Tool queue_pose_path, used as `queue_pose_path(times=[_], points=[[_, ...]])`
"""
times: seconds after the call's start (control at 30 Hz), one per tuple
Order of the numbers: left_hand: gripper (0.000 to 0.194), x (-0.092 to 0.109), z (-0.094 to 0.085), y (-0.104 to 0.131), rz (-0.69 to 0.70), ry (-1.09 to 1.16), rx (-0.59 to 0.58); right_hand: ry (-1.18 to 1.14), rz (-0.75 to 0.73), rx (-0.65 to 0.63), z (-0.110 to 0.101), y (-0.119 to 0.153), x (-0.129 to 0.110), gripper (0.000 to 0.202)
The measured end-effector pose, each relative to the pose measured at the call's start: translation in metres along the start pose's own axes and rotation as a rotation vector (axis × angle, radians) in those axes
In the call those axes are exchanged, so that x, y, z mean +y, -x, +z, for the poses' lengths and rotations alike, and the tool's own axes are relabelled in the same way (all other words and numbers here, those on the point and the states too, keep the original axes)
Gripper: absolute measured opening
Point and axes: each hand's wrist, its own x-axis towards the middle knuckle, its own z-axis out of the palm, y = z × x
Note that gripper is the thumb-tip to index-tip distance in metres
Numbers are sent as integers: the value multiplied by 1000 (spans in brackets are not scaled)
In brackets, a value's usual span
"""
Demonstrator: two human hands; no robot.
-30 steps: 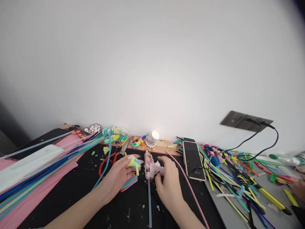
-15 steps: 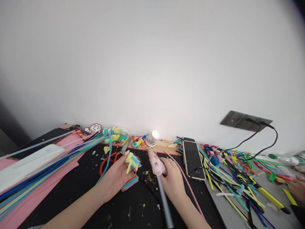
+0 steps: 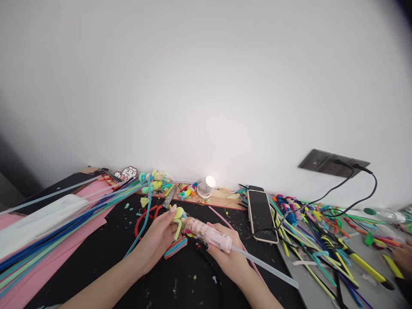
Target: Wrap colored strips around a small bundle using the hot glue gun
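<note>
My left hand (image 3: 157,238) pinches a small yellow and blue fuzzy piece (image 3: 178,214) between thumb and fingers. My right hand (image 3: 230,253) is wrapped round a pale pink glue gun (image 3: 210,235), whose tip points left and meets or nearly meets the fuzzy piece; the exact contact is too small to tell. A long translucent glue stick (image 3: 267,266) sticks out of the gun's back end toward the lower right. Just below the left fingertips, a striped bundle of short fuzzy stems (image 3: 175,247) lies on the black mat (image 3: 180,287).
Red-handled scissors (image 3: 169,196), a white paper cup (image 3: 207,186) and a phone (image 3: 262,214) lie behind the hands. Long fuzzy stems on pink sheets (image 3: 93,234) are at left. Pliers (image 3: 367,266), cables and more stems fill the right, beside another person's hand (image 3: 402,257).
The glue gun has turned and moved left, its tip now at the fuzzy piece and its glue stick swung to the right. My left hand has shifted only slightly.
</note>
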Motion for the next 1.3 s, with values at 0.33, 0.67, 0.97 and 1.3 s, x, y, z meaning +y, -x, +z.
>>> queue_pose_path(times=[0.33, 0.67, 0.97, 1.3], points=[[25, -3, -3, 1, -7, -38, -73, 31, -42, 27, 1, 0, -1, 9], [30, -2, -1, 1, -5, -33, -58, 41, -23, 42, 1, 0, -1, 11], [26, -3, -3, 0, -12, -34, -65, 177, -120, 77, 6, 3, 10, 5], [28, -1, 0, 2, -36, -34, -57, 318, -240, 158, 6, 4, 17, 8]])
